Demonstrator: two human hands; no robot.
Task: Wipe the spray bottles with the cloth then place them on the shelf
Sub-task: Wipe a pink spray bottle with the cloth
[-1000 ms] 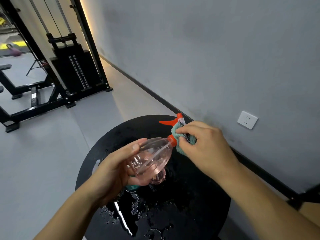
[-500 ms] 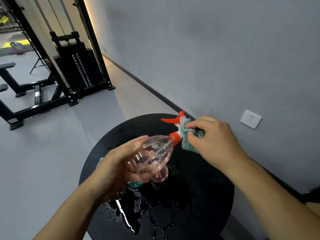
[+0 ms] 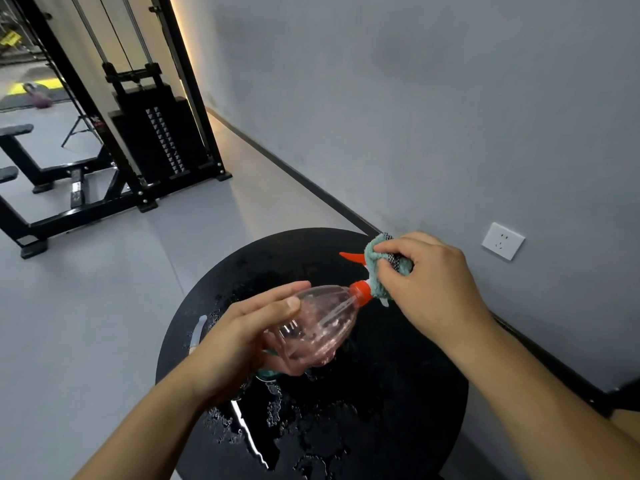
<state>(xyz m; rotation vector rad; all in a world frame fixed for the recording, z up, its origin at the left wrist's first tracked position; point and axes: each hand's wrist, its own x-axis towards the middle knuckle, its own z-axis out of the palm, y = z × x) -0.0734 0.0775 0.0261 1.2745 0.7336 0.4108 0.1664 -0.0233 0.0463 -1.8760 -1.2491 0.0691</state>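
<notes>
Spray bottle (image 3: 317,327): clear, pink-tinted, orange collar and orange trigger head, held tilted above the middle of the round black tabletop (image 3: 408,410), nozzle end pointing toward the far edge. It does not touch the surface.

Left hand (image 3: 239,337): fingers and thumb curled round the bottle's lower body, gripping it from the left side.

Right hand (image 3: 429,282): fingers bunched round a teal cloth (image 3: 375,268), which is pressed against the sprayer head just above the collar. A dark patterned strip of the cloth shows between the fingers. The cloth and this hand cover most of the sprayer; only the orange trigger tip sticks out to the left.

Tabletop surface: wet, with water beads and puddles spread from the centre toward the near edge. A pale, curved object (image 3: 197,332) lies at the left edge, partly hidden by the left hand; possibly a piece of tubing, view too poor to be sure. A teal item (image 3: 268,374) sits beneath the left hand, mostly hidden.

Surroundings: grey wall to the right with a white wall socket (image 3: 503,241) just beyond the right hand. Black cable weight machine (image 3: 152,133) stands well apart on the grey floor, at upper left, with a black bench (image 3: 14,129) further left.
</notes>
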